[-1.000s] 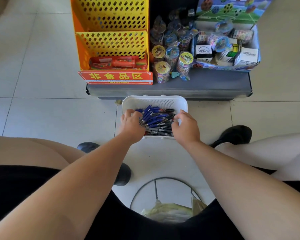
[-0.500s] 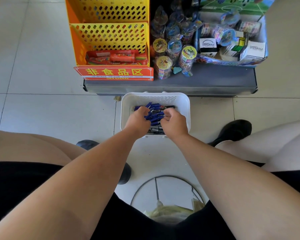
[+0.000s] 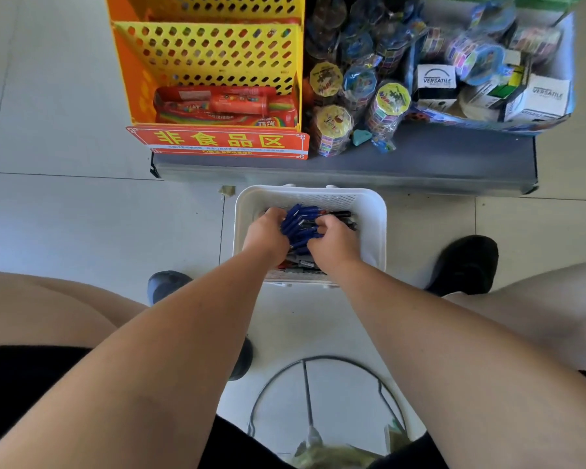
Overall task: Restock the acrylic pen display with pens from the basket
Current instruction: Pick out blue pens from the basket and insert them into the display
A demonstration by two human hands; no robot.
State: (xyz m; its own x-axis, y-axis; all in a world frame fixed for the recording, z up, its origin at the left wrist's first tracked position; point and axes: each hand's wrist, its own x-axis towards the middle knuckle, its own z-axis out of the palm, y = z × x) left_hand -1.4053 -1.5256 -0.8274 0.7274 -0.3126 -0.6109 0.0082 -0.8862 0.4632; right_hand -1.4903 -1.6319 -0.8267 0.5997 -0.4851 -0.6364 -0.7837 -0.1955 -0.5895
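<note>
Blue, perhaps black, pens [image 3: 300, 225]; white slotted basket [image 3: 372, 211].

Both arms bare from the frame edge down, no sleeves in view. Left hand [image 3: 266, 233] and right hand [image 3: 334, 236]: no gloves, rings, watch or bands that I can see. Black shorts [image 3: 24, 374] across the lower frame, legs bare below them. Black shoes: left shoe [image 3: 164, 286] rounded toe with a dull sheen, right shoe [image 3: 464, 262] matte, low-cut. A sliver of white at the right shoe's opening, sock or lining, can't tell.
</note>
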